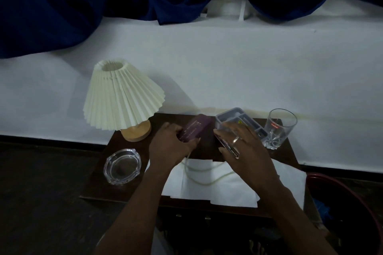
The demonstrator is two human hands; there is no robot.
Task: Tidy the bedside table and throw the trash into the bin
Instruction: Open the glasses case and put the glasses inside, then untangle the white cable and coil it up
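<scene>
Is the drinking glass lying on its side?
No, the drinking glass stands upright at the right rear of the bedside table, mouth up, beside the grey organiser tray.

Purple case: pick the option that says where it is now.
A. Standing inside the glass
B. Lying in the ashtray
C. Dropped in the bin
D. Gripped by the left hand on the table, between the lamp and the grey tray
D. The left hand closes around the near end of the purple case, which lies on the table between the lamp and the grey tray.
</scene>
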